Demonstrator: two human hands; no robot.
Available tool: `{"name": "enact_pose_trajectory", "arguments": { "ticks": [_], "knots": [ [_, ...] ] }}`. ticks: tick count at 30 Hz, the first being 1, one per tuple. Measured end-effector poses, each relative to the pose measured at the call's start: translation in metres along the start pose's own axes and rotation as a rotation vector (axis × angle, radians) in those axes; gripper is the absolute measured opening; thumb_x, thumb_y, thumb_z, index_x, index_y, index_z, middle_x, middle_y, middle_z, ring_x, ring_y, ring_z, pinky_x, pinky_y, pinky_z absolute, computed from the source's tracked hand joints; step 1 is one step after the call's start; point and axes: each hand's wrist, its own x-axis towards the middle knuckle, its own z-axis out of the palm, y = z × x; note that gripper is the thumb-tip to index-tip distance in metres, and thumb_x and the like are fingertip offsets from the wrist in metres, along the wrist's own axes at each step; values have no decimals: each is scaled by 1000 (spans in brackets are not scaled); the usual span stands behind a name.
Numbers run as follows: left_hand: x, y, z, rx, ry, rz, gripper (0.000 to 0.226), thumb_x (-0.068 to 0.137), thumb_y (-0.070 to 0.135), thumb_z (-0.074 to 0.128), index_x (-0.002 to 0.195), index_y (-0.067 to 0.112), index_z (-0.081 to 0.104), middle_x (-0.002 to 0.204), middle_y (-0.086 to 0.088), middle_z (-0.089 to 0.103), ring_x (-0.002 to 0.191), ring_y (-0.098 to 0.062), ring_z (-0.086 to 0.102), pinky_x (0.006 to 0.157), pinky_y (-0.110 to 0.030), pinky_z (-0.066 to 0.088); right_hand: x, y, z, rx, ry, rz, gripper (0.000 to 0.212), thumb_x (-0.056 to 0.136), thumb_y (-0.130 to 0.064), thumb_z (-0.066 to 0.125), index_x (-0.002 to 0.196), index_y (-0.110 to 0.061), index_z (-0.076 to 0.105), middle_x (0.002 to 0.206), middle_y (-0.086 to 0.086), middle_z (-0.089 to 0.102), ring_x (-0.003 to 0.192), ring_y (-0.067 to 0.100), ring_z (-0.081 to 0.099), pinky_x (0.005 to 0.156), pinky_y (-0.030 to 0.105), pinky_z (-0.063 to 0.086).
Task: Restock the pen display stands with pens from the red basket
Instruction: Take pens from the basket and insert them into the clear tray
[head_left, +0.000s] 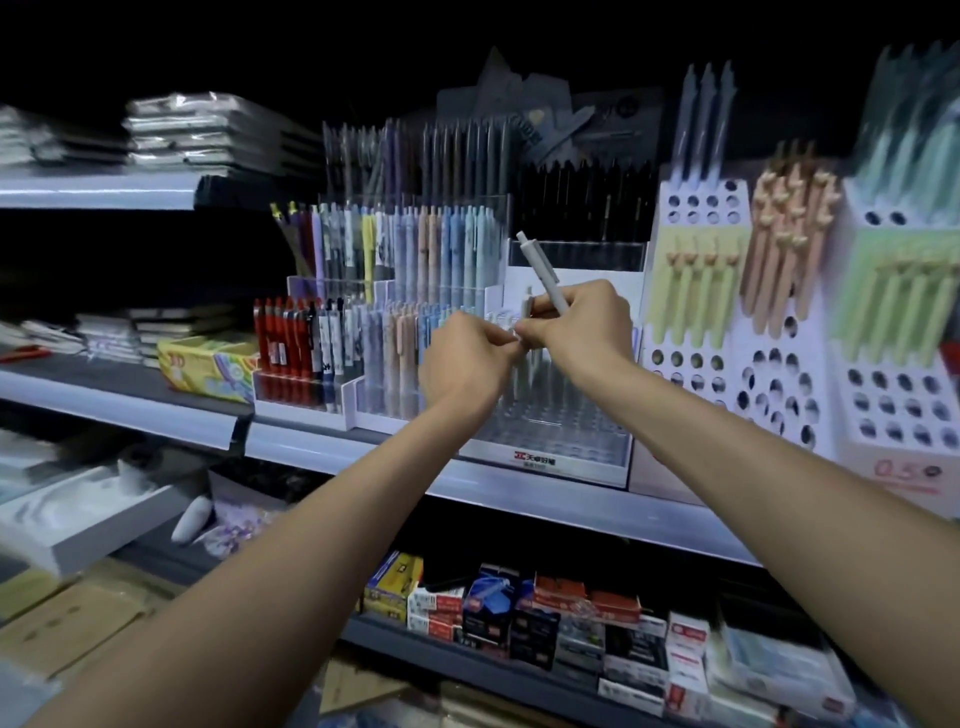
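Note:
Both my hands are raised in front of a clear tiered pen stand on the middle shelf. My right hand grips a grey-white pen that slants up and to the left. Just left of it, my left hand pinches the lower end of another pale pen that stands upright between the two hands. The hands touch at the fingertips. Behind them, the lower rows of the clear stand show bare holes. No red basket is in view.
Left of the clear stand are tiers of pastel pens and red pens. To the right stand white hole-board displays with green and peach pens. A yellow box sits on the shelf at left. Small boxes fill the lower shelf.

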Motion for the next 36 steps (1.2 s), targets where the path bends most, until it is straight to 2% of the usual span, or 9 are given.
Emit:
{"name": "enact_pose_trajectory", "arguments": {
  "ticks": [6,11,16,23,28,33,36],
  "knots": [
    [-6,-10,13,87,8,-30,13,91,41,76,91,30,84,75,3,76,75,-19,72,63,-31,53,-1,15,9,-4,-8,57,17,71,-16,93,75,-18,77,72,0,75,69,20,75,73,41,64],
    [-13,-22,24,106,36,-86,14,92,40,75,98,30,83,86,1,78,85,-24,72,70,-32,54,-10,22,18,3,2,103,17,72,-17,93,78,-18,77,76,-1,76,71,17,75,74,39,64],
    [-14,-25,29,108,80,-116,14,93,40,74,96,31,83,86,1,78,86,-24,72,68,-32,48,-13,25,24,15,35,108,23,73,-19,92,70,-27,70,77,-2,76,73,16,75,75,38,64],
    [-13,-25,37,92,93,-146,21,93,45,72,85,28,82,70,1,69,76,-27,68,59,-30,39,-8,27,28,29,76,141,24,74,-15,91,67,-22,69,73,0,75,70,22,75,71,42,64],
    [-11,-24,42,87,115,-140,22,91,46,73,84,27,82,76,-2,74,76,-29,70,64,-32,47,-3,29,27,24,84,152,24,74,-16,92,66,-19,70,69,1,74,66,23,75,67,42,65],
    [-10,-26,43,103,132,-148,28,91,44,72,74,22,77,69,-3,70,71,-30,68,57,-30,41,-5,29,27,2,71,125,22,77,-17,90,70,-18,70,69,1,74,67,20,74,69,40,64],
    [-12,-27,42,109,128,-158,26,92,43,71,77,23,78,72,-2,71,73,-30,67,59,-31,42,-6,29,30,-26,61,117,21,75,-19,91,69,-19,71,69,0,74,69,20,74,71,41,64]
  ]
}}
